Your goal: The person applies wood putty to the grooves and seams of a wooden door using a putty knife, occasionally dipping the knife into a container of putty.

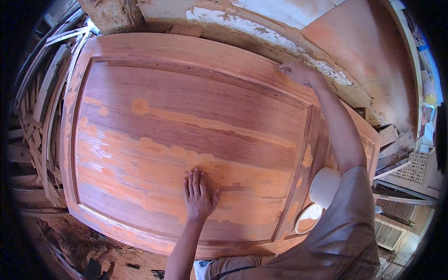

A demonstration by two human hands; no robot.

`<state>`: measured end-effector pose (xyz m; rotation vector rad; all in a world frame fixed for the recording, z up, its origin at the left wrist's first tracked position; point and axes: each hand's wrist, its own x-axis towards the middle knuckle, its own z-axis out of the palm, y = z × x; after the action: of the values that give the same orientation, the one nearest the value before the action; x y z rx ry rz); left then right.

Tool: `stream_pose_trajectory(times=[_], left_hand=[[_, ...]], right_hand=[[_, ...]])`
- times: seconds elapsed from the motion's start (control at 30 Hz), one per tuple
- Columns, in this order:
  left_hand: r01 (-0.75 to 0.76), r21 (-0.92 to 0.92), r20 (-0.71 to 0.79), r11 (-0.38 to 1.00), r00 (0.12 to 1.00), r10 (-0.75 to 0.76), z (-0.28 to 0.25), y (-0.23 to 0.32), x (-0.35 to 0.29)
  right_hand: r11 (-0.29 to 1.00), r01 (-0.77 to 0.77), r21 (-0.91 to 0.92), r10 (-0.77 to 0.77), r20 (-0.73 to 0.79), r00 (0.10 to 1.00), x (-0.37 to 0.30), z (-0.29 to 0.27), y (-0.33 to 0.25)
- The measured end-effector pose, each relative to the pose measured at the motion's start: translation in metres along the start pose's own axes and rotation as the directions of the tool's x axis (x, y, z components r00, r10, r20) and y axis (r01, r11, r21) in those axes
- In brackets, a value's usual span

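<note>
- Broadly, a panelled wooden door (pixel 196 102) spreads beneath both of the person's hands, its reddish-brown grain running lengthwise and its straight edges bowed by the fisheye view.
- Narrow, stepped moulding (pixel 302 154) frames a large rectangular panel, with part of another at the right.
- Matte orange patches (pixel 140 154) cover much of the nearer half in ragged, streaky bands; a thinner stripe crosses farther up.
- The left hand (pixel 200 198) lies palm down on an orange area, fingers extended and slightly apart, thumb out to the side.
- The right hand (pixel 298 73) reaches the door's far edge with fingers bent; whether it grips anything cannot be made out.
- Near the right forearm, a whitish, round-sided container (pixel 325 186) sits beside a round, white-rimmed dish (pixel 309 218) bearing orange-brown material.
- Rough timber strips (pixel 49 93) are stacked leftward; beyond the door, flaking white paint (pixel 233 21) marks a coarse brown surface.
</note>
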<state>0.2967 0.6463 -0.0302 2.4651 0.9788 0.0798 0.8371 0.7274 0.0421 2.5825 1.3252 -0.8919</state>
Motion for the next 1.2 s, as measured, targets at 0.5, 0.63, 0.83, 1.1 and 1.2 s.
stream_pose_trajectory(times=[0.5,0.63,0.83,1.1,1.2], left_hand=[[-0.061,-0.016,-0.135,0.998,0.989,0.058,-0.006,-0.001,0.002],[-0.084,-0.034,-0.168,0.996,0.983,0.077,0.008,-0.005,-0.009],[-0.164,0.075,-0.29,0.984,0.94,0.179,0.023,-0.012,-0.007],[-0.323,-0.349,-0.417,0.88,0.894,0.162,-0.013,0.002,-0.087],[-0.136,-0.54,-0.191,0.83,0.981,0.037,-0.022,0.023,-0.173]], right_hand=[[0.29,-0.195,0.937,0.361,0.081,0.929,-0.327,0.166,-0.042],[-0.399,-0.179,0.899,0.264,0.3,0.917,-0.487,0.302,-0.073],[-0.091,-0.073,0.993,0.615,0.113,0.78,-0.64,0.416,-0.074],[-0.452,0.329,0.829,0.766,0.171,0.62,-0.726,0.547,-0.074],[-0.312,0.246,0.918,0.839,0.144,0.526,-0.715,0.562,-0.083]])
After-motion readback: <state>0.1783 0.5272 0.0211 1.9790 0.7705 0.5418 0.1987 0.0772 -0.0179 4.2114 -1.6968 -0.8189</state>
